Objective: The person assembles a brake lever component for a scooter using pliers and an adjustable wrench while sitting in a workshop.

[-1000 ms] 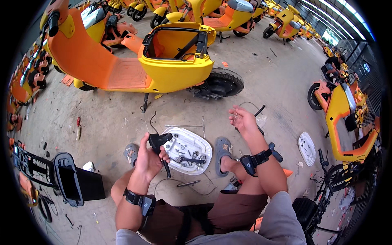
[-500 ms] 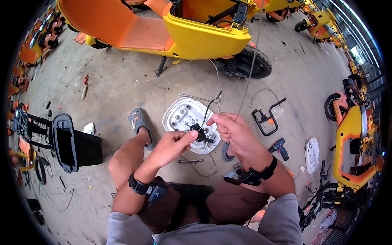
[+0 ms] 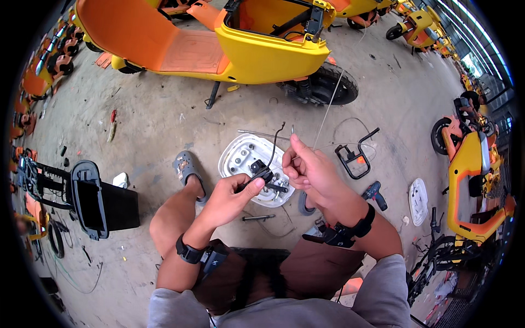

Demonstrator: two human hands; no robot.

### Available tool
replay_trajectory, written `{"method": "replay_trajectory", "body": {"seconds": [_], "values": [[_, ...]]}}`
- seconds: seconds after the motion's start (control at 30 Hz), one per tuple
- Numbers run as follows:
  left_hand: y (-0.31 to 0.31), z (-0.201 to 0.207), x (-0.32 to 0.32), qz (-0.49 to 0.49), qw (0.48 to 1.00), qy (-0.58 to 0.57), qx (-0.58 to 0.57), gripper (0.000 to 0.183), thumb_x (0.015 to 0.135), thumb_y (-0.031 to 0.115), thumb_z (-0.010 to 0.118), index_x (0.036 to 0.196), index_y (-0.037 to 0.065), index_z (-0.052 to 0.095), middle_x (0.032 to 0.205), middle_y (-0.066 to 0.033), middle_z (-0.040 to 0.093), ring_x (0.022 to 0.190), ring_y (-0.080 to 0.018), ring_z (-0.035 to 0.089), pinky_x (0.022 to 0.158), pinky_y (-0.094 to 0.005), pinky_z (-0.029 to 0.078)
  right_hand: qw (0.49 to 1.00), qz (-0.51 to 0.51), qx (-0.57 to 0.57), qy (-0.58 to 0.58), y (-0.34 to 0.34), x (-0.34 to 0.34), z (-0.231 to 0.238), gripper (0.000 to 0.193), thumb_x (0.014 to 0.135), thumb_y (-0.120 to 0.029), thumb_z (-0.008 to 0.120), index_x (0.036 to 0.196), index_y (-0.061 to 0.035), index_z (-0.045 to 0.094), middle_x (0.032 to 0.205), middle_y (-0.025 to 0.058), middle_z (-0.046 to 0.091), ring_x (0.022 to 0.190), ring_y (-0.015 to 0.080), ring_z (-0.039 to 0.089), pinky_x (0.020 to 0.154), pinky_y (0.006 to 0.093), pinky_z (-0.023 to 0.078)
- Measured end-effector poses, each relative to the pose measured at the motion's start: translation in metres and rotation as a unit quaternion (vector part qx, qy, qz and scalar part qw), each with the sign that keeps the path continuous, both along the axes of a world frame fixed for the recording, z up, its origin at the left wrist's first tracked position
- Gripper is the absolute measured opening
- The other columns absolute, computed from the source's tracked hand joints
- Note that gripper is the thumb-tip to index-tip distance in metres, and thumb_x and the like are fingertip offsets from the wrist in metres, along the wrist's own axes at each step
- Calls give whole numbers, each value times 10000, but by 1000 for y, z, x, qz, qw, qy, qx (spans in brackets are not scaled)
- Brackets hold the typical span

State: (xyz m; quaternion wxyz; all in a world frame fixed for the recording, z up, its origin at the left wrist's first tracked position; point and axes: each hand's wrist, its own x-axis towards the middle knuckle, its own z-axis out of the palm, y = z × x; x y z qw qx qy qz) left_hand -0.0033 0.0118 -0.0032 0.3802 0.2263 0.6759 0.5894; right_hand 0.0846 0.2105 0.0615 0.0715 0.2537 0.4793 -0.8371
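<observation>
Two hands meet over a white plastic cover (image 3: 246,158) lying on the concrete, between the squatting person's feet. Far left: a black framed panel part (image 3: 90,198) on the ground, a red-handled tool (image 3: 112,124) further up, then a grey sandal (image 3: 186,167) by the left knee. Left hand (image 3: 229,199) is clamped on a small black connector part (image 3: 261,174) – thumb on top, fingers curled under, held just above the cover. A thin black wire (image 3: 275,143) curves up from that part. Right hand (image 3: 309,172) is pinched shut around a thin cable (image 3: 328,112), fingertips together near the wire's top end, with the cable running up toward the rear wheel of the yellow-orange scooter (image 3: 257,46). Right of the hands: a black bracket (image 3: 354,158), a small drill (image 3: 374,194), and another white cover (image 3: 418,201), well apart.

Step in hand, as I judge it: lining up the cable end with the black part, fitting not yet done. Next move likely needs the right fingertips to steer the thin end into the part while the left keeps it steady – small target, fine aim.

Against the frame half a second earlier: the hands hold much the same pose together over the cover, but the view has shifted, so the cover and hands sit a bit lower and more central, and the right fingers look raised slightly higher on the cable. A short black rod (image 3: 258,217) lies on the ground below the hands in both.
</observation>
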Motion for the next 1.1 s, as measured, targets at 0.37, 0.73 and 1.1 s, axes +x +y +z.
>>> {"method": "replay_trajectory", "body": {"seconds": [0.37,0.73,1.1], "values": [[-2,16,9,-28,981,169,-91,434,900,366,720,794,-39,608,560,-52,490,533,-93,403,483,-313,335,998,-67,-13,10,-16,30,-32,257,1036,-254,501,1102,-20,582,844,11,532,490,23,343,433,191,256],[-2,15,7,-45,968,233,-85,439,893,366,721,880,-62,625,591,-122,556,515,-158,497,506,-346,414,984,-90,149,-22,-27,24,-43,313,1026,-250,522,1158,-4,665,485,-99,334,409,10,266,413,206,208],[0,9,4,-79,978,122,-149,389,888,339,742,849,-42,679,586,-13,567,519,-64,512,476,-251,411,980,-74,183,22,-27,34,-50,341,1021,-265,563,1126,31,698,936,-5,688,817,15,527,726,183,423]]}}
